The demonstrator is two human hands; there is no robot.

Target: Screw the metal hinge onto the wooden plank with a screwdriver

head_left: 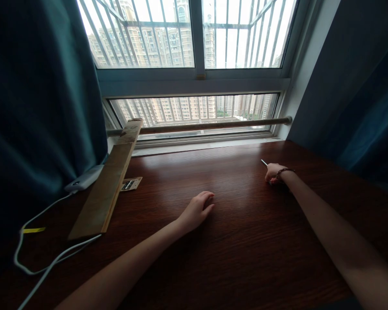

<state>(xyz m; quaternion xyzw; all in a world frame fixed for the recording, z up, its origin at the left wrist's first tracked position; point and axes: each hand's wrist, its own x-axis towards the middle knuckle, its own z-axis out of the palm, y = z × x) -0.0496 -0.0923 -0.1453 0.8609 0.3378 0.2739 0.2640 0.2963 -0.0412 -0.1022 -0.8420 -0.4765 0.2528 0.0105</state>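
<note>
My left hand (198,209) rests on the dark red-brown wooden tabletop (233,254). Its fingers curve gently and stay apart from the thumb, with nothing visible between them. Farther off to the right, my right hand (275,173), with a beaded bracelet (285,170) at the wrist, is closed around a thin pale rod (264,162). The rod's tip points away and to the left; the rest is hidden in the fist, so its kind cannot be made out.
A long wooden board (111,181) slopes from the table up onto a horizontal bar (213,126) before the window. A small printed card (131,184) lies partly beneath it. Left of the board are a white power strip (84,178), a white cable (48,269) and a yellow strip (34,230).
</note>
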